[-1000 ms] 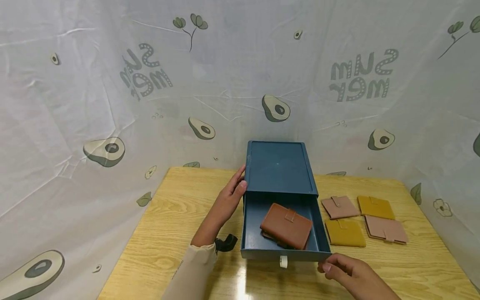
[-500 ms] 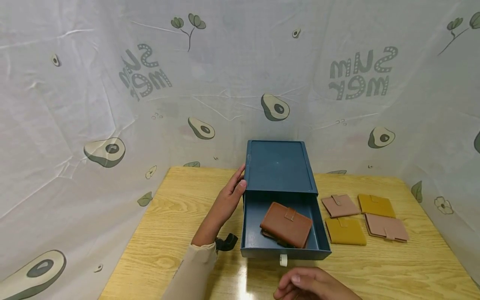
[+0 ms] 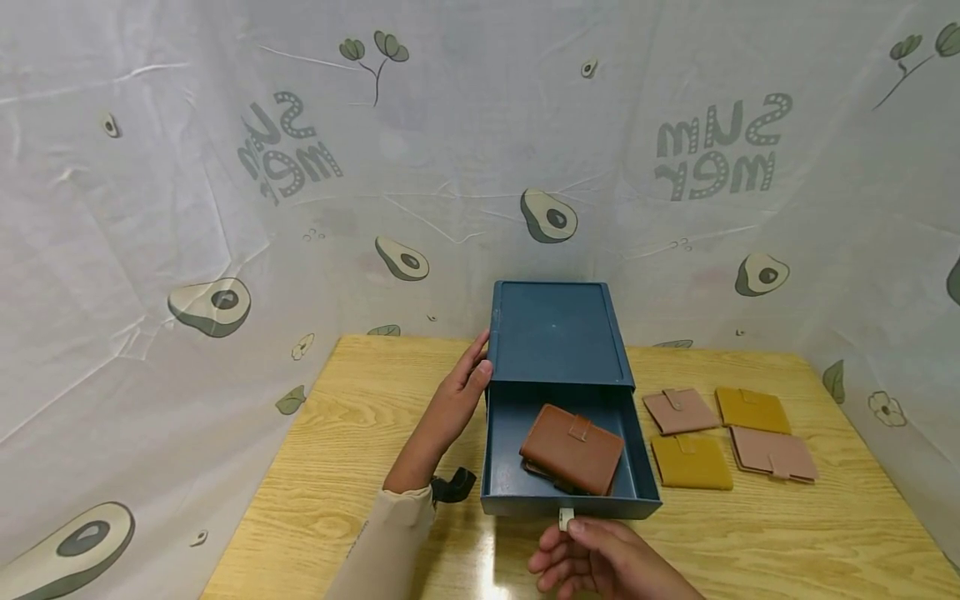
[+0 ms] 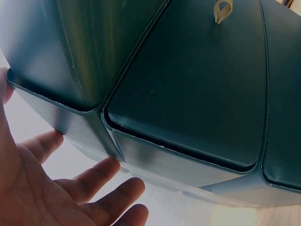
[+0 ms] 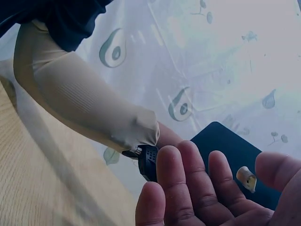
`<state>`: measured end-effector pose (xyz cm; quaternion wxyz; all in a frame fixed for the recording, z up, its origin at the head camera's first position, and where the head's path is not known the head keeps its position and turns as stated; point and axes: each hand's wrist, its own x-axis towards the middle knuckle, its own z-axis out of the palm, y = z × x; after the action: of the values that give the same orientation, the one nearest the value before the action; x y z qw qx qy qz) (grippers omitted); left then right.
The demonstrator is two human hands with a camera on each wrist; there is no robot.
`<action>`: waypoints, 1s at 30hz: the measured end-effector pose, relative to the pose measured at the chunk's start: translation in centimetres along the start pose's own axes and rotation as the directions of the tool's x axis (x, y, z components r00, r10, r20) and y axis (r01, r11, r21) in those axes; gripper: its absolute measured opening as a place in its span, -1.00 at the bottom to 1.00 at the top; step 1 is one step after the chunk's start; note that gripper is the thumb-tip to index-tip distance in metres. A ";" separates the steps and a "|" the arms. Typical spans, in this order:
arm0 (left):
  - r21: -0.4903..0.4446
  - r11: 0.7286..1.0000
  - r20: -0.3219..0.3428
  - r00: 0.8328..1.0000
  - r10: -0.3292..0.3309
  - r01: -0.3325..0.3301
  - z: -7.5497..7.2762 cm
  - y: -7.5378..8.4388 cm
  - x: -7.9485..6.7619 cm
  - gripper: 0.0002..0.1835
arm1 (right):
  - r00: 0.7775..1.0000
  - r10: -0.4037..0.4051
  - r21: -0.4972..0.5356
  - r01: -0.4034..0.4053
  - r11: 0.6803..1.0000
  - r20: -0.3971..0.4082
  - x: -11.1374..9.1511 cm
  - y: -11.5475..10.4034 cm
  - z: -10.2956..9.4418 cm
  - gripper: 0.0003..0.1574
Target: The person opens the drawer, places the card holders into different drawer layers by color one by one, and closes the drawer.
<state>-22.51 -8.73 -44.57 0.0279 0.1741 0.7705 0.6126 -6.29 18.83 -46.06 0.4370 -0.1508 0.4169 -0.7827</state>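
Note:
A dark blue drawer box [image 3: 555,333] stands on the table with its drawer [image 3: 510,506] pulled out. Inside the drawer lies a brown wallet [image 3: 581,462] with a strap, on top of another that is mostly hidden. My left hand [image 3: 453,400] rests against the box's left side. In the left wrist view, fingers [image 4: 101,176] stretch along the box edge. My right hand [image 3: 603,554] is in front of the drawer, its thumb tip right at the pale pull tab [image 3: 566,518]. From the right wrist, the tab [image 5: 246,178] shows between the thumb and the loosely bent fingers.
To the right of the drawer lie two pink wallets [image 3: 680,412] and two mustard wallets [image 3: 692,463] on the wooden table [image 3: 337,433]. A patterned sheet [image 3: 465,150] hangs close behind the box. A black strap piece [image 3: 453,485] sits at the left wrist.
My right hand has let go of the drawer's front right corner and moved left, then up to the pull tab. The left hand, drawer and wallets stay where they were.

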 end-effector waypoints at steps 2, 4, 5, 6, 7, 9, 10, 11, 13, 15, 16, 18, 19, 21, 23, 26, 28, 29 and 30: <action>0.001 1.000 0.000 1.000 0.000 0.000 0.0 0.0 0.0 -0.34 | 1.000 -0.022 -0.001 0.022 1.000 0.017 0.1 0.1 -0.1 -0.43; -0.001 1.000 0.000 1.000 0.001 -0.001 0.0 0.0 0.0 -0.35 | 0.999 -0.034 0.001 0.034 0.999 0.030 0.2 0.1 -0.2 -0.43; -0.001 1.000 -0.001 1.000 0.002 -0.002 0.0 -0.1 0.0 -0.34 | 0.999 -0.042 -0.001 0.042 0.999 0.031 0.2 0.2 -0.2 -0.43; -0.001 1.000 -0.002 1.000 0.004 -0.004 0.0 -0.1 0.0 -0.34 | 0.998 -0.049 -0.003 0.049 0.999 0.033 0.2 0.2 -0.2 -0.44; 0.000 1.000 -0.002 1.000 0.006 -0.006 0.0 -0.1 0.0 -0.34 | 0.998 -0.055 -0.005 0.055 0.998 0.032 0.2 0.3 -0.2 -0.44; 0.000 1.000 -0.003 1.000 0.012 -0.012 0.1 -0.2 0.1 -0.34 | 0.997 -0.067 -0.009 0.067 0.998 0.031 0.2 0.3 -0.2 -0.45; 0.002 1.000 -0.004 1.000 0.015 -0.015 0.1 -0.2 0.1 -0.34 | 0.997 -0.073 -0.010 0.073 0.997 0.031 0.3 0.3 -0.2 -0.45; 0.006 1.000 -0.006 1.000 0.014 -0.014 0.1 -0.3 0.1 -0.34 | 0.997 -0.076 -0.009 0.076 0.997 0.031 0.3 0.3 -0.2 -0.46; 0.011 1.000 -0.010 1.000 0.013 -0.013 0.1 -0.4 0.1 -0.35 | 0.996 -0.082 -0.006 0.082 0.997 0.034 0.3 0.3 -0.2 -0.46; 0.015 1.000 -0.013 1.000 0.010 -0.010 0.1 -0.4 0.2 -0.35 | 0.996 -0.087 -0.004 0.087 0.996 0.038 0.3 0.3 -0.2 -0.46; 0.016 1.000 -0.014 1.000 0.009 -0.009 0.1 -0.5 0.2 -0.35 | 0.995 -0.088 -0.005 0.088 0.996 0.040 0.3 0.3 -0.2 -0.46; 0.018 1.000 -0.016 1.000 0.009 -0.009 0.1 -0.5 0.2 -0.35 | 0.995 -0.092 -0.008 0.092 0.996 0.040 0.3 0.3 -0.3 -0.46; 0.018 1.000 -0.015 1.000 0.009 -0.009 0.1 -0.5 0.2 -0.35 | 0.995 -0.093 -0.010 0.094 0.996 0.038 0.4 0.3 -0.3 -0.46; 0.016 1.000 -0.015 1.000 0.007 -0.007 0.1 -0.6 0.2 -0.35 | 0.995 -0.093 -0.015 0.094 0.996 0.033 0.4 0.3 -0.3 -0.47; 0.013 1.000 -0.014 1.000 0.008 -0.008 0.1 -0.6 0.2 -0.35 | 0.996 -0.091 -0.019 0.092 0.996 0.025 0.4 0.3 -0.2 -0.47; 0.004 1.000 -0.010 1.000 0.009 -0.009 0.1 -0.6 0.2 -0.34 | 0.997 -0.082 -0.029 0.082 0.996 0.003 0.4 0.2 -0.2 -0.48; 0.004 1.000 -0.010 1.000 0.010 -0.010 0.1 -0.5 0.2 -0.33 | 0.997 -0.077 -0.041 0.076 0.996 -0.018 0.4 0.2 -0.2 -0.48; 0.002 1.000 -0.010 1.000 0.009 -0.009 0.1 -0.5 0.2 -0.33 | 0.997 -0.075 -0.048 0.073 0.996 -0.028 0.4 0.1 -0.2 -0.48; 0.002 1.000 -0.011 1.000 0.011 -0.011 0.1 -0.4 0.1 -0.34 | 0.997 -0.074 -0.056 0.071 0.996 -0.038 0.5 0.1 -0.2 -0.48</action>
<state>-22.69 -8.64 -45.00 0.0204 0.1749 0.7702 0.6130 -6.65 18.55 -46.35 0.3955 -0.1619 0.4411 -0.7892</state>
